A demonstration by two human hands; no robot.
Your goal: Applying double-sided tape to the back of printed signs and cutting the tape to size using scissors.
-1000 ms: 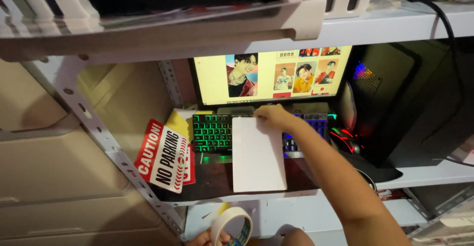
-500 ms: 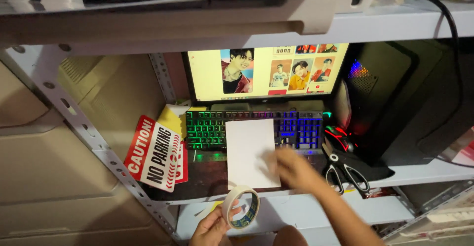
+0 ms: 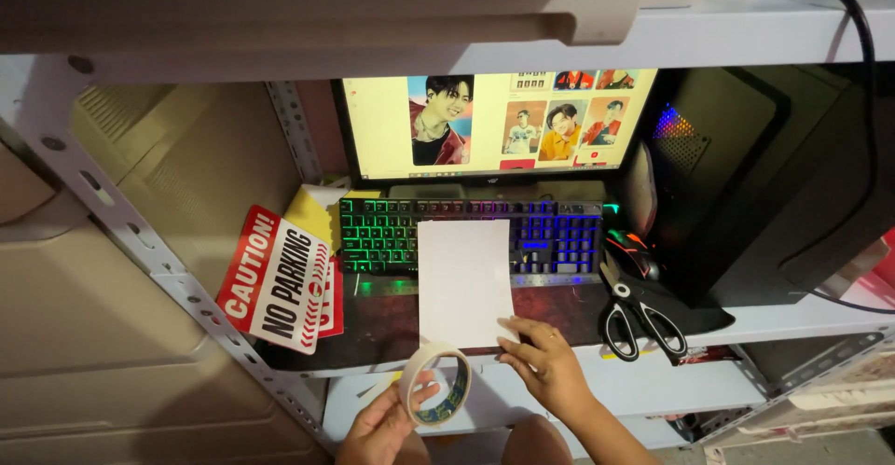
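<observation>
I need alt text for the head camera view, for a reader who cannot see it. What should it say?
A person's left hand holds a roll of tape while the right hand touches the near corner of a white sheet lying over a backlit keyboard. Behind stands a lit monitor; black scissors lie to the right, a red and white sign to the left.

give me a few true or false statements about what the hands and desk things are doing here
1. The left hand holds a roll of tape. True.
2. The right hand grips the scissors. False: it touches the lower corner of the white sheet; the scissors lie apart to its right.
3. The white sheet lies partly over the lit keyboard. True.
4. The monitor is switched off. False: it shows pictures.
5. The red and white sign lies right of the keyboard. False: it is left of it.
</observation>
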